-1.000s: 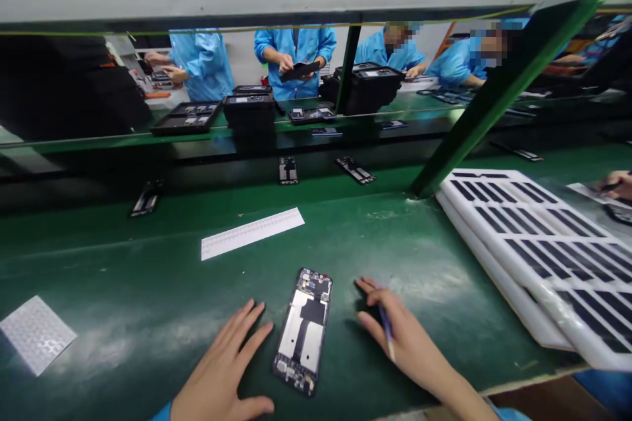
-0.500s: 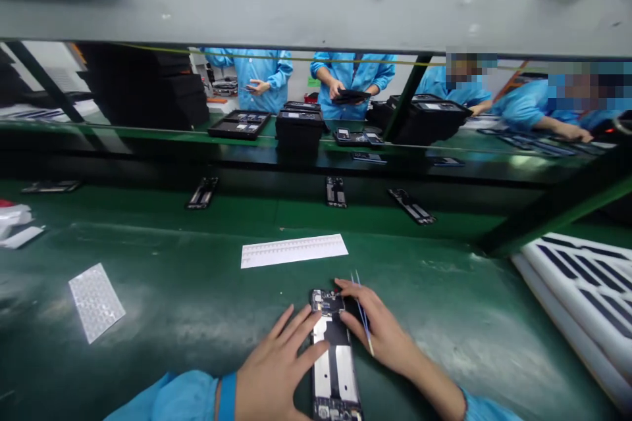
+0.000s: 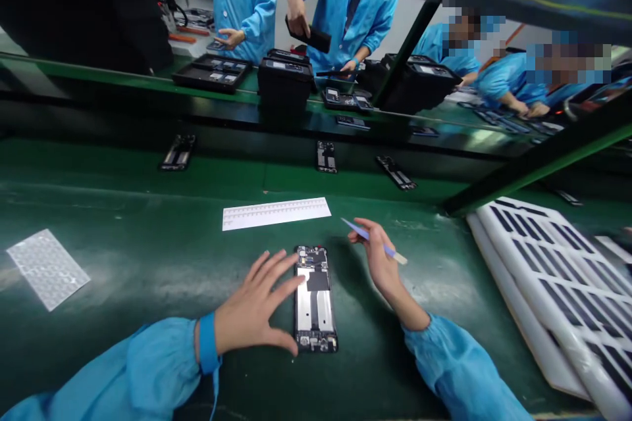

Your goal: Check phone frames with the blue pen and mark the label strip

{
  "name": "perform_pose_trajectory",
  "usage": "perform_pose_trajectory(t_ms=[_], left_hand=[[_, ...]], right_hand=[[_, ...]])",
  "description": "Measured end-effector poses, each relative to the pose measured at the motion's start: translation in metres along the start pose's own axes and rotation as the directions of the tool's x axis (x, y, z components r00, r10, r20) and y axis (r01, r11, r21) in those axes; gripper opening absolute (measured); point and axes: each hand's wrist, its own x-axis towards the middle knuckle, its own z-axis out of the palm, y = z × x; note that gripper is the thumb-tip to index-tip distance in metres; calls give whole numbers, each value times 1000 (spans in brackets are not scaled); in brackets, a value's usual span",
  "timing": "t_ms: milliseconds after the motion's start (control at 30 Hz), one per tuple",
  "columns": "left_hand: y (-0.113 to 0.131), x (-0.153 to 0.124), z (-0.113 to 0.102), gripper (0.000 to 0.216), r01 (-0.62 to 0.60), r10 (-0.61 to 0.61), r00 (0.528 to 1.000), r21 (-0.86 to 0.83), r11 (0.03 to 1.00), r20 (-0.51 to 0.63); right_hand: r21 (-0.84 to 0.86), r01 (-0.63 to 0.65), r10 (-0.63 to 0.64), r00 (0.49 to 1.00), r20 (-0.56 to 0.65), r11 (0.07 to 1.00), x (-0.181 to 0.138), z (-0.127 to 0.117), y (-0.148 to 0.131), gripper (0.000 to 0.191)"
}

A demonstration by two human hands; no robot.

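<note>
An open phone chassis (image 3: 315, 298) lies lengthwise on the green work mat (image 3: 148, 263) in front of me, its circuit boards and white inner parts showing. My left hand (image 3: 257, 306) rests flat with fingers spread, its fingertips and thumb against the chassis's left edge. My right hand (image 3: 378, 256) is lifted a little above the mat to the right of the chassis and grips blue tweezers (image 3: 372, 239), whose tips point up and left. A white strip of small labels (image 3: 275, 213) lies just beyond the chassis.
A white dotted sheet (image 3: 47, 268) lies at the left. Stacked white trays with dark slots (image 3: 553, 270) fill the right. Three phone chassis (image 3: 326, 156) sit on the belt behind. Beyond it stand black trays (image 3: 284, 79) and several people in blue coats (image 3: 340, 6).
My right hand has lifted off the chassis's top end and moved right, swinging the tweezers up. My left hand stays at the chassis's left edge. The view has tilted down.
</note>
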Motion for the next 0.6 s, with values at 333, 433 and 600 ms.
perform_pose_trajectory(t_ms=[333, 433, 600], left_hand=[[-88, -15, -35, 31, 396, -319, 865, 140, 907, -387], [-88, -15, -34, 32, 396, -326, 875, 145, 907, -357], [-87, -16, -31, 32, 403, -334, 876, 149, 903, -349]], right_hand=[[122, -79, 69, 994, 79, 989, 5, 51, -6, 41], [72, -91, 93, 995, -21, 993, 7, 46, 7, 40], [-40, -112, 109, 991, -74, 993, 13, 33, 17, 38]])
